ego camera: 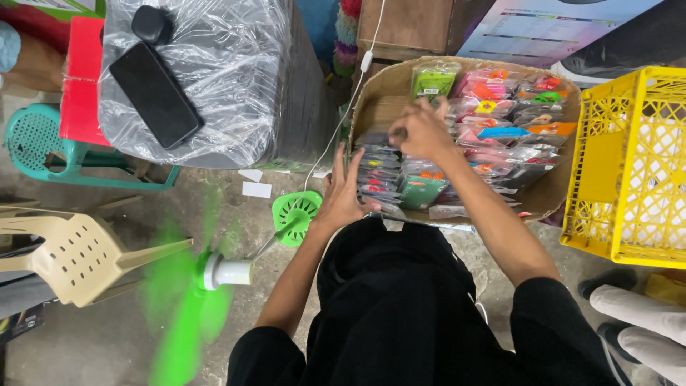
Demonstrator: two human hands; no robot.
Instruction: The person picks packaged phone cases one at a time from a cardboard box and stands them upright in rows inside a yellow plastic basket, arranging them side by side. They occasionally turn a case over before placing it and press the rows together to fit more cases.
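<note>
Reaching into an open brown cardboard box (389, 93), both bare hands are seen among rows of small clear plastic packets with coloured inserts (500, 118) that fill it. The left hand (341, 189) is laid against the near left corner of the box, its fingers spread wide and straight, the fingertips pressed on the end of a row of dark packets (375, 168); nothing is clasped by it. The right hand (423, 132) is placed further into the box, over the middle rows, its fingers curled and pinched together on something small; what exactly is gripped cannot be told. A green packet (434, 80) is stood at the far wall of the box, and a darker green one (420, 191) lies near its front edge.

Just right of the box a yellow plastic lattice crate (622, 164) is set. Left of the box a grey block wrapped in clear plastic film (236, 78) is found, with a black smartphone (153, 95) and a small black rounded case (151, 24) lying on top. Near the box's front left corner a small green fan on a round green base (296, 214) is spinning, its blades blurred. Further left of the box a beige plastic chair (71, 250) and a teal plastic stool (43, 143) are seen.
</note>
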